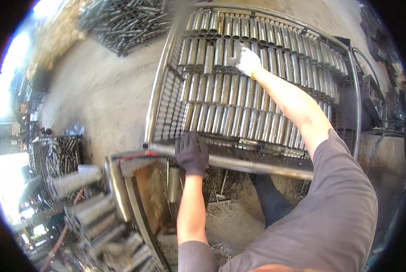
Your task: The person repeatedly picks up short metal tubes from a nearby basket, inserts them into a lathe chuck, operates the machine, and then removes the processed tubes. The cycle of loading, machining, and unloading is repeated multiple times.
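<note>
Short metal tubes lie in several rows inside a tubular-framed wire-mesh cage before me. My left hand, in a dark knitted glove, rests across the front rail near its left corner. Its fingers reach past the rail toward the tubes, and how far they curl is unclear. My right hand, in a white glove with a yellow cuff, is over the second row from the back. It covers part of the tubes there; its fingertips are blurred, so a grip cannot be made out.
A frame with larger metal tubes stands at lower left. Bundled metal pieces lie beyond it. Another heap of tubes sits at the far left on the concrete floor. Dark equipment with a cable stands right of the cage.
</note>
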Tool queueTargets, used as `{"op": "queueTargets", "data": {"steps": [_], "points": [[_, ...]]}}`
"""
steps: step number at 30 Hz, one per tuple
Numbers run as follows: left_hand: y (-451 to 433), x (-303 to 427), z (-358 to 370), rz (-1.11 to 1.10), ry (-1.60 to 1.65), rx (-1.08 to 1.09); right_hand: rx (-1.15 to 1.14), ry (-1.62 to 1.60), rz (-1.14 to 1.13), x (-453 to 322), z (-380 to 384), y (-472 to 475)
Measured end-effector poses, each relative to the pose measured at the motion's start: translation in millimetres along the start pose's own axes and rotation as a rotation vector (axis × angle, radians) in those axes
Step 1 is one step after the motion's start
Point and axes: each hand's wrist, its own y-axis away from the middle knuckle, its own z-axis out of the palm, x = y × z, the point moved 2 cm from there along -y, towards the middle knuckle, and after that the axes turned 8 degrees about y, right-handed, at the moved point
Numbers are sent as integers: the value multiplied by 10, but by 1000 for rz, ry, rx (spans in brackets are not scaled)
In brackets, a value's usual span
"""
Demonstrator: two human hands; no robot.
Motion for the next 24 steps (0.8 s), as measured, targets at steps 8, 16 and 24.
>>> {"op": "queueTargets", "data": {"steps": [8, 16, 24], "points": [[-79, -207, 88, 33, 99, 19, 161, 211, 89, -744, 366, -1893], [-186, -179, 57, -39, 89, -76, 90, 330, -26, -525, 843, -2640], [-159, -161, 7, 64, 151, 50, -500, -1331, 539, -409, -95, -362]]}}
